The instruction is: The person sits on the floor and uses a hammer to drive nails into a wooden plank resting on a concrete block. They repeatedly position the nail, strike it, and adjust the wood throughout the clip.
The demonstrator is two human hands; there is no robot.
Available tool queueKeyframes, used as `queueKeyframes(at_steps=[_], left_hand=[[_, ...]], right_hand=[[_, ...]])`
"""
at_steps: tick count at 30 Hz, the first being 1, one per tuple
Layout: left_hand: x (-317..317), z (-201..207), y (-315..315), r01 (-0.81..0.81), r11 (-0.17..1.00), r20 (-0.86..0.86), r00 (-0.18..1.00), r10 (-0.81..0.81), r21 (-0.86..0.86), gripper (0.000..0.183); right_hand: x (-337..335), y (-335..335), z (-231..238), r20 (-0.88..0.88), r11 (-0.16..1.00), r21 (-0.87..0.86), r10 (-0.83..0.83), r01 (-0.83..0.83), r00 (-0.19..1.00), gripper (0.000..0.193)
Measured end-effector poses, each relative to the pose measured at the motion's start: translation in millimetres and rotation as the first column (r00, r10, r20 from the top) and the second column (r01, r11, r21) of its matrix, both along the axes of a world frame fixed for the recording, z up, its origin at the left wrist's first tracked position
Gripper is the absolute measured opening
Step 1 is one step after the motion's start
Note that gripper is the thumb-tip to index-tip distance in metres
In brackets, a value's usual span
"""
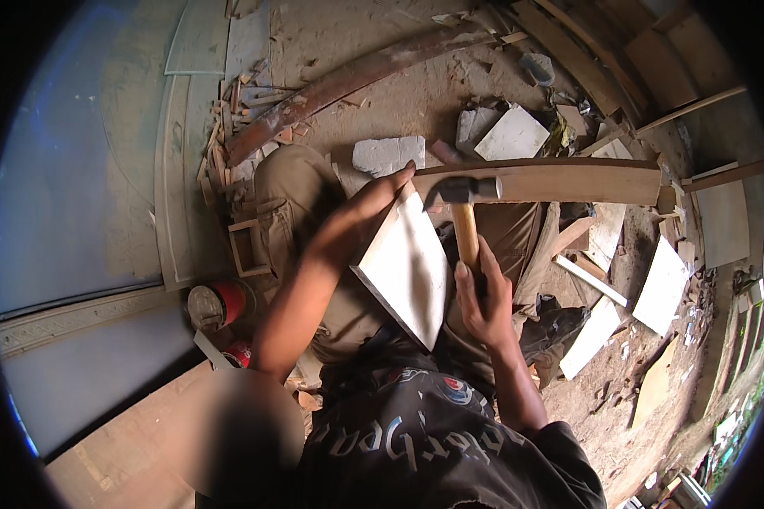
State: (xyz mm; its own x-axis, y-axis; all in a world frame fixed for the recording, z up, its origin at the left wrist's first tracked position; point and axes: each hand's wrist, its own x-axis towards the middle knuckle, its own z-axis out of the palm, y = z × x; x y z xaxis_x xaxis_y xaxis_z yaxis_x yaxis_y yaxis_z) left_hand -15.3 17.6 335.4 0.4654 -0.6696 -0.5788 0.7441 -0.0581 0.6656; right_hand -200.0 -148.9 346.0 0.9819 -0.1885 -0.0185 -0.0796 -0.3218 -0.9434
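My right hand (484, 297) is closed round the pale wooden handle of a claw hammer (465, 225). Its dark metal head lies over the near face of a long wooden plank (569, 182), beside the upper end of a white-faced board (407, 271). My left hand (382, 193) grips that board at its upper corner, close to the plank's left end. The board slants between my bent legs, its lower corner near my shirt. Whether a nail sits under the hammer head cannot be made out.
A white block (388, 155) lies beyond my hands. White offcuts (662, 287) and scrap wood litter the dirt floor on the right. A long reddish-brown beam (356, 81) crosses the far side. At left are a red tin (221, 305), a small wooden frame (248, 248) and large blue-grey panels (85, 170).
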Motion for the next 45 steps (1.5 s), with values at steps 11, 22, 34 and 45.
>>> queueKeyframes(at_steps=[11,22,34,45], left_hand=[[-20,10,3,-0.119,0.993,0.348,0.93,0.12,-0.022,0.036],[-30,10,3,-0.19,0.972,0.264,0.939,0.221,-0.139,0.044],[0,-32,12,-0.145,0.987,-0.242,0.962,0.124,-0.072,0.06],[6,-45,-9,-0.115,0.989,0.046,0.992,0.12,-0.095,0.034]], right_hand=[[21,12,-6,-0.048,0.998,0.067,0.007,-0.004,0.999,0.044],[23,11,-5,0.07,0.993,-0.077,0.091,-0.086,0.993,0.048],[-30,-16,-29,-0.078,0.981,-0.113,0.148,-0.156,0.986,0.044],[21,9,-10,0.076,0.999,0.014,0.048,-0.049,0.996,0.045]])
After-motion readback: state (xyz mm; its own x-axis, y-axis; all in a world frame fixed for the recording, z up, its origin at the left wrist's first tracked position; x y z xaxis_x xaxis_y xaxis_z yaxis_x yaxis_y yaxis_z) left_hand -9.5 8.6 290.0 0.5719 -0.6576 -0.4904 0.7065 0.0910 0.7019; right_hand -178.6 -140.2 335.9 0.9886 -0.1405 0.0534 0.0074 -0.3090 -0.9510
